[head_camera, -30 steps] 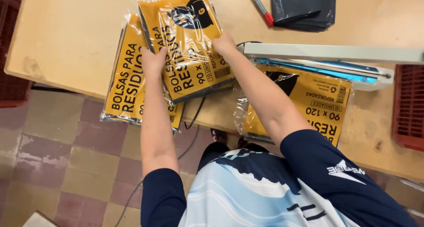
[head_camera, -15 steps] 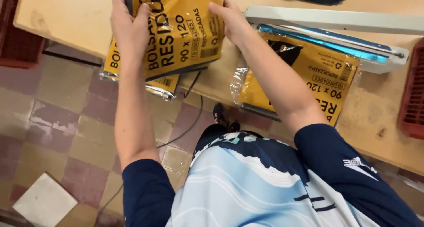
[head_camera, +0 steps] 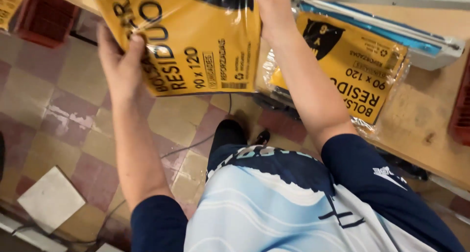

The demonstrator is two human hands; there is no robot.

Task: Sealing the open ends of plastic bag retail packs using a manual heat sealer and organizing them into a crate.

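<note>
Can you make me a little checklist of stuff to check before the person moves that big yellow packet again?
1. Left hand grips the yellow plastic-wrapped packet at its side edge: ok.
2. Right hand holds the packet's other side: ok.
3. Packet lifted off the wooden table: ok.
4. Second yellow packet lies fully on the table: not ok, its corner overhangs the edge.
5. Black cable on the tiled floor away from the feet: cannot tell.

Yellow packet (head_camera: pixel 196 41) now off the table (head_camera: pixel 421 129).
</note>
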